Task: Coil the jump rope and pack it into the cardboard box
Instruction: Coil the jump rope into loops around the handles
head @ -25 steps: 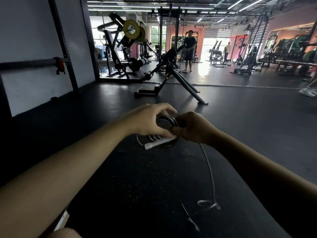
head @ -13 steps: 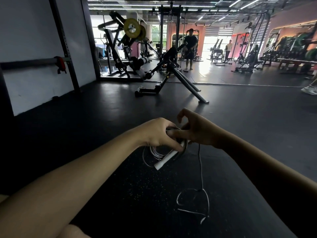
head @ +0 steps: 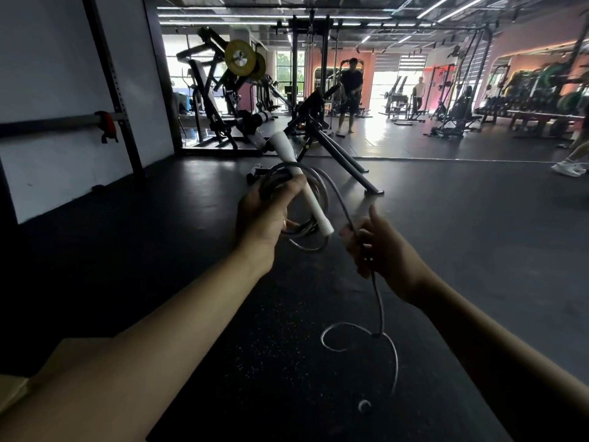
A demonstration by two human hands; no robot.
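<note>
My left hand (head: pixel 266 215) grips several grey loops of the jump rope (head: pixel 314 199) together with its white handle (head: pixel 301 181), which sticks up and away from me. My right hand (head: pixel 381 250) is closed around the loose run of rope just right of the coil. From that hand the rope tail (head: pixel 381 317) hangs down and curls on the black floor. A brown corner of the cardboard box (head: pixel 19 382) shows at the lower left edge, mostly hidden by my left forearm.
A black slanted bench frame (head: pixel 338 148) stands on the rubber floor ahead. A rack upright with a red-tipped bar (head: pixel 108 126) lines the white wall at left. Weight machines fill the back. A person (head: pixel 350 94) stands far off; a white shoe (head: pixel 569 169) shows at right.
Both hands have risen and moved apart. The coil and white handle are lifted higher in my left hand, and my right hand has slid down the loose rope, drawing the tail closer.
</note>
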